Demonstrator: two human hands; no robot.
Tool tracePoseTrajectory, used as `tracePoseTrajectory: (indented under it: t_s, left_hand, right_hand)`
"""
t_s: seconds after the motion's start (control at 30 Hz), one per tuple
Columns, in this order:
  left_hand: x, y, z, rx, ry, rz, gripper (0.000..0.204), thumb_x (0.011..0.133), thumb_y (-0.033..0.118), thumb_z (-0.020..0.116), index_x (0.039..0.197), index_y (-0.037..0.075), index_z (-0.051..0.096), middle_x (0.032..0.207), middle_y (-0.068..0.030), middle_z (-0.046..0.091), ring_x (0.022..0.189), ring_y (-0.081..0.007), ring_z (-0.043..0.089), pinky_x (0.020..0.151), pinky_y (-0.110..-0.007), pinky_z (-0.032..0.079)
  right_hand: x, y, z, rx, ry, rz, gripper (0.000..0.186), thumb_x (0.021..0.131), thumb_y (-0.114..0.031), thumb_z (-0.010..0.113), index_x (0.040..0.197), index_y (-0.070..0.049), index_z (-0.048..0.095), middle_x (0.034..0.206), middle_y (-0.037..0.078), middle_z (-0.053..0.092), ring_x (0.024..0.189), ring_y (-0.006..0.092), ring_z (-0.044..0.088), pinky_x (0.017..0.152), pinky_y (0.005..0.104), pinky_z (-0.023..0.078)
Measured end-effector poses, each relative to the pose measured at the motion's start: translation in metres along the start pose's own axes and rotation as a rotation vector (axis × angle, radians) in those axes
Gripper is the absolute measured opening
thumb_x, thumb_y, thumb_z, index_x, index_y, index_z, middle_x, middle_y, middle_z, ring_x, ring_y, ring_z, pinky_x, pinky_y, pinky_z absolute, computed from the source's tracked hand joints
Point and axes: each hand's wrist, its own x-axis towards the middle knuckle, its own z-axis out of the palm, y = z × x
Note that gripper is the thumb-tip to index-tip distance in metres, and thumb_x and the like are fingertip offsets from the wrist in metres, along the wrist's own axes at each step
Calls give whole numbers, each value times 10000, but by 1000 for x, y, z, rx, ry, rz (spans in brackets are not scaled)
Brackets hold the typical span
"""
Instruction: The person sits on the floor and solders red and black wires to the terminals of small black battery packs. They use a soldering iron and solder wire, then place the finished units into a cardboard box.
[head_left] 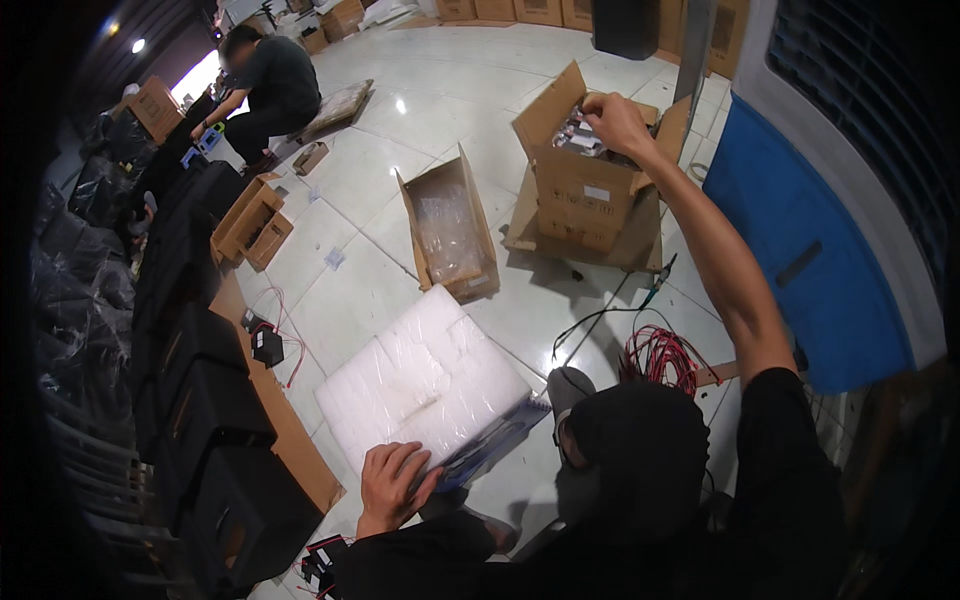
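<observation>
A white foam block (420,375) wrapped in clear plastic stands before me, dark blue along its lower right side. My left hand (393,484) rests on its near edge, fingers lying apart over the foam. Farther off at the right, an open cardboard box (583,190) stands on a flattened sheet of cardboard (632,238). Small silvery and white items (577,135) show inside it. Over its opening is my right hand (612,120), with the fingers bent together at those items; whatever lies between them is too small to make out.
An open carton with clear plastic (447,235) sits beyond the foam. Red and black cables (662,355) lie coiled at the right, near a blue panel (810,250). Black boxes (225,415) line the left. Another person (275,90) crouches at the far left.
</observation>
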Motion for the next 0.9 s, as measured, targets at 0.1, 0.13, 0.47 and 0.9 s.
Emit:
tracePoseTrajectory:
  t_s: [0.1, 0.13, 0.47, 0.9]
  left_hand:
    - [-1, -1, 2, -25, 21, -40, 359, 662, 155, 862, 973, 72, 704, 1046, -77, 683, 945, -294, 609, 833, -402, 482]
    - [-1, -1, 1, -27, 17, -57, 352, 659, 147, 862, 967, 78, 708, 1043, -71, 685, 944, -291, 610, 833, -399, 481]
    - [3, 3, 1, 4, -13, -74, 335, 685, 156, 851, 980, 85, 710, 1067, -54, 679, 953, -258, 609, 834, -377, 465]
    - [5, 4, -1, 4, -32, -85, 338, 682, 146, 852, 981, 82, 708, 1059, -57, 676, 956, -254, 618, 840, -377, 467]
  right_hand:
    - [37, 53, 37, -362, -315, 7, 337, 866, -258, 653, 1089, -12, 711, 1079, 266, 691, 1032, 399, 669, 896, 437, 528]
    - [41, 65, 52, -317, -303, -40, 365, 879, -267, 639, 1131, -8, 689, 1134, 272, 666, 1072, 408, 646, 923, 444, 514]
    - [-27, 65, 119, -159, -139, -69, 469, 955, -271, 551, 1307, 34, 496, 1266, 258, 581, 1203, 448, 546, 994, 512, 453]
    - [10, 70, 109, -240, -165, 98, 336, 818, -252, 761, 953, 45, 684, 997, 283, 687, 993, 442, 668, 840, 506, 537]
